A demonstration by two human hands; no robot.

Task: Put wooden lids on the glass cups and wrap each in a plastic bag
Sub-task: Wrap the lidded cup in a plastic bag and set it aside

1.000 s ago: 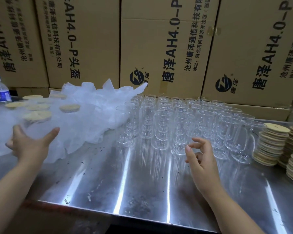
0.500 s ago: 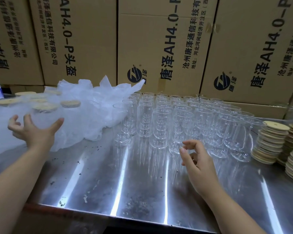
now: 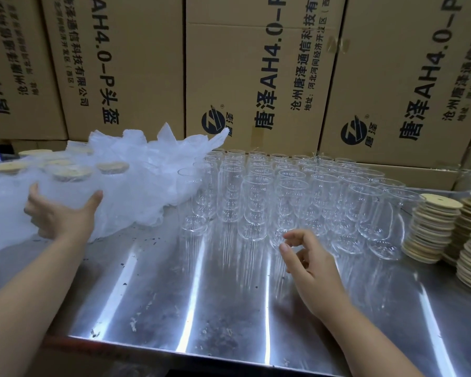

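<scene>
Glass cups (image 3: 283, 197), where are they?
— Packed upright in rows on the steel table (image 3: 201, 308), open-topped, in front of the cardboard boxes (image 3: 256, 77).

And the wooden lids (image 3: 433, 229)?
— Stacked in piles just right of the cups, at the table's right end.

What about the left hand (image 3: 63, 216)?
— Spread wide against a wrapped cup (image 3: 71, 180) with its lid on, at the front of the heap of plastic bags (image 3: 152, 170). The thumb is on its right side, the fingers on its left. Whether it grips, I cannot tell through the hazy plastic.

Right hand (image 3: 313, 268)?
— Over the table, just in front of the nearest cups. Fingers loosely curled, holding nothing, thumb and forefinger apart.
</scene>
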